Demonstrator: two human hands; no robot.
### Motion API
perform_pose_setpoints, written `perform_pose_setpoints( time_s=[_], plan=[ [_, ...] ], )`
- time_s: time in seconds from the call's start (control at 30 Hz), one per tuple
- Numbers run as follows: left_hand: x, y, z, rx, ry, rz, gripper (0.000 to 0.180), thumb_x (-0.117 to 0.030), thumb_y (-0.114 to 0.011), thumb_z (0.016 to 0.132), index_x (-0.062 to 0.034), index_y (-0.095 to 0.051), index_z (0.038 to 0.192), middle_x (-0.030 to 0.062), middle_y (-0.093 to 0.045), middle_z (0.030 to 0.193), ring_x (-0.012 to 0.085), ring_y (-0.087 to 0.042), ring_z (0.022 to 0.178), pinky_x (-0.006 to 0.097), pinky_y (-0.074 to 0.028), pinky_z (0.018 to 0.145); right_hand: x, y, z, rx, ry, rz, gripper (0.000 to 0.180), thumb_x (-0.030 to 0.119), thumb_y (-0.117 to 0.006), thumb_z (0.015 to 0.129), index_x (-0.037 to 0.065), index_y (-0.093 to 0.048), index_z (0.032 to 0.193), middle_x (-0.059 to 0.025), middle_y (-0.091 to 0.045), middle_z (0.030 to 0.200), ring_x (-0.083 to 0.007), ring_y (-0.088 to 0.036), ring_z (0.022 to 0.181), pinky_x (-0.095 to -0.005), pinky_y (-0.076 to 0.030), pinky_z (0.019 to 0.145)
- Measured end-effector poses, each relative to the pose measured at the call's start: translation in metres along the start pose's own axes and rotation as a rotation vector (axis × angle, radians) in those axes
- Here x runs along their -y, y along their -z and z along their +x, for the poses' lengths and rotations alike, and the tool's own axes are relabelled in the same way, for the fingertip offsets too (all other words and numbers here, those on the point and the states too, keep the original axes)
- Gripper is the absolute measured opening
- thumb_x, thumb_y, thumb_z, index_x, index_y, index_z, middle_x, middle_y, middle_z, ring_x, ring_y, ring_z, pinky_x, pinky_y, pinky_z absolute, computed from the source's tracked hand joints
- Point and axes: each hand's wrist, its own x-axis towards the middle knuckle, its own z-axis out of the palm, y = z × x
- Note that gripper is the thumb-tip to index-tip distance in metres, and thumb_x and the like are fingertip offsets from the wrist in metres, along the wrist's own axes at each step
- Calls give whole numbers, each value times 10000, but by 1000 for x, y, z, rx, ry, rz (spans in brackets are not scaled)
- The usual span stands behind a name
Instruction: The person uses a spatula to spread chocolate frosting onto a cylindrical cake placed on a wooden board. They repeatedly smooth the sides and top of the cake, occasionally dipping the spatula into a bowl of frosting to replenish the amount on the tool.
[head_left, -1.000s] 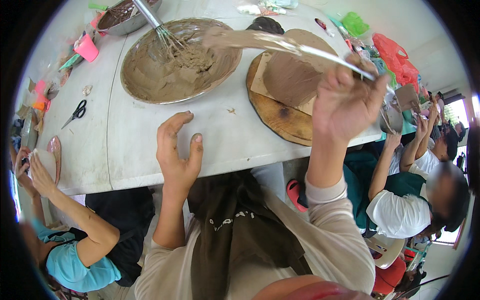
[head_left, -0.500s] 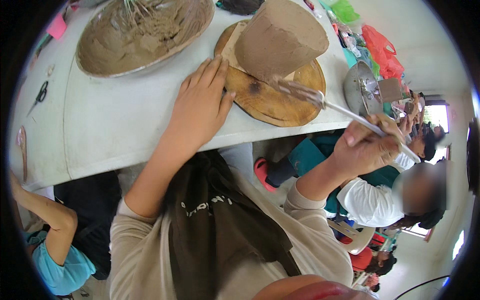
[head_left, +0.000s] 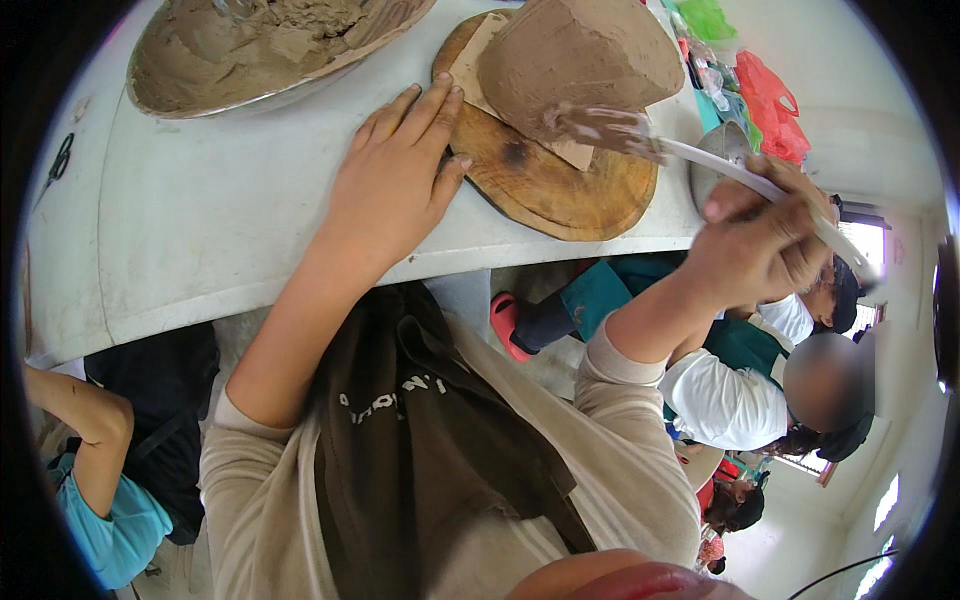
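My left hand (head_left: 392, 180) lies flat and open on the white table (head_left: 200, 230), its fingertips touching the rim of a round wooden board (head_left: 560, 190). On that board stands a brown frosted cake (head_left: 575, 60) over a piece of brown paper. My right hand (head_left: 765, 240) grips the white handle of a long spatula (head_left: 640, 135). The spatula's blade, smeared with brown frosting, rests against the cake's lower side.
A wide bowl of brown frosting (head_left: 270, 45) sits at the table's far left. Scissors (head_left: 58, 160) lie near the left edge. Colourful bags (head_left: 770, 95) are at the far right. Other people sit below the table on both sides, one in a white shirt (head_left: 725, 400).
My left hand slid forward to the wooden board's edge. My right hand swung the spatula from above the bowl down and right, then brought its blade against the cake's side.
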Motion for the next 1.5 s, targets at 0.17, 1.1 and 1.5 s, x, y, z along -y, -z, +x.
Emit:
perform_pose_setpoints(
  time_s=[0.17, 1.1, 1.5],
  plan=[
    [-1, 0, 1, 10, 13, -6, 535, -245, -516, 884, -43, -380, 1360, 91, -340, 1444, 317, -367, 1276, 413, -297, 1055, 21, 22, 0, -116, 91, -129, 384, 313, -433, 973, -46, -517, 867, -192, -610, 693, -116, -453, 326, -200, -352, 322],
    [-3, 0, 1, 4, 29, 49, 528, -268, -495, 890, -93, -376, 1374, 67, -351, 1441, 315, -379, 1268, 413, -305, 1050, 14, 10, -2, -97, 107, -15, 388, 289, -432, 973, -82, -500, 881, -226, -604, 721, -122, -456, 326, -182, -343, 303],
    [-1, -2, 0, -16, 20, 48, 528, -268, -495, 888, -75, -382, 1367, 76, -364, 1430, 330, -383, 1259, 423, -306, 1045, 7, -10, 7, -49, 26, -110, 342, 231, -464, 968, -82, -553, 864, -205, -613, 691, -116, -465, 337, -192, -344, 331]
  ],
)
